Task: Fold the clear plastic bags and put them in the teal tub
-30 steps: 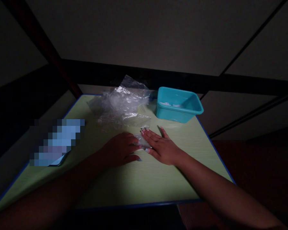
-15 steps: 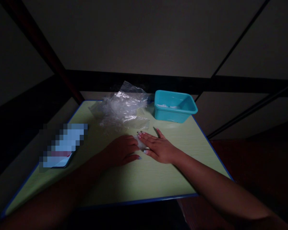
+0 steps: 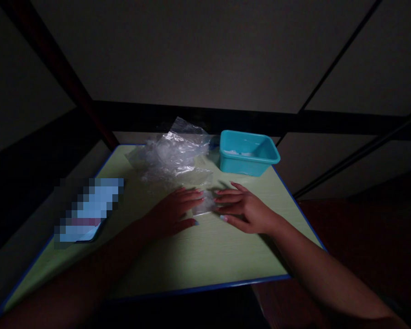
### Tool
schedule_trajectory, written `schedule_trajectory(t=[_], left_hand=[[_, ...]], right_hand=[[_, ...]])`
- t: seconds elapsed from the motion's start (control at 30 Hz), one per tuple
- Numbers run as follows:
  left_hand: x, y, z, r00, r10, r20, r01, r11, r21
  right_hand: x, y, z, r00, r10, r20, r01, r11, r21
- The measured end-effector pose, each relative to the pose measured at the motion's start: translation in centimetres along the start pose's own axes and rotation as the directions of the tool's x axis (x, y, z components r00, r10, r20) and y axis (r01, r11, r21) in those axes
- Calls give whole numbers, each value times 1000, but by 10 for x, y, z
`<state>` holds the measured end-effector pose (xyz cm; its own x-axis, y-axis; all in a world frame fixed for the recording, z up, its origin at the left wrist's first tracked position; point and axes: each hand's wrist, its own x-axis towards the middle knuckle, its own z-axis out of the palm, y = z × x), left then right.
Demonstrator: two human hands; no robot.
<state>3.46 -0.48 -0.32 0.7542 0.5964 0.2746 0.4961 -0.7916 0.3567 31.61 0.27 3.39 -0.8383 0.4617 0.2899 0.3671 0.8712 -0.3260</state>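
1. Table (image 3: 192, 260): the pale green top has a blue border.
2. Packet (image 3: 204, 207): small, clear, and flat on the table near its middle, between the two hands.
3. Left hand (image 3: 173, 212): open, palm down, fingers extended; the fingertips lie over the packet's left side and grip nothing.
4. Right hand (image 3: 251, 211): open, fingers spread, with the tips at the packet's right side and nothing grasped. Whether they touch it cannot be determined.
5. Plastic bags (image 3: 178, 153): clear, crumpled, heaped toward the far edge.
6. Teal bin (image 3: 243, 167): at the far right corner, holding white pieces (image 3: 246, 154).
7. Phone-like device (image 3: 89, 234): beside the left edge, mostly obscured by pixelation.
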Motion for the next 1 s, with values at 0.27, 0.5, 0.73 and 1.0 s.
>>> schedule_trajectory(t=[0.27,0.5,0.73,1.0], left_hand=[[-3,-8,11,992,-96,79,106,986,-127],[-4,-9,13,990,-115,83,127,981,-150],[3,-4,9,972,-198,129,210,973,-92],[15,1,7,897,-427,-118,353,849,-394]], right_hand=[[4,-22,15,983,7,183,16,992,-126],[6,-24,27,986,60,158,-25,977,-211],[7,-21,27,990,82,113,-64,985,-160],[7,-14,19,957,233,-172,-149,906,397]])
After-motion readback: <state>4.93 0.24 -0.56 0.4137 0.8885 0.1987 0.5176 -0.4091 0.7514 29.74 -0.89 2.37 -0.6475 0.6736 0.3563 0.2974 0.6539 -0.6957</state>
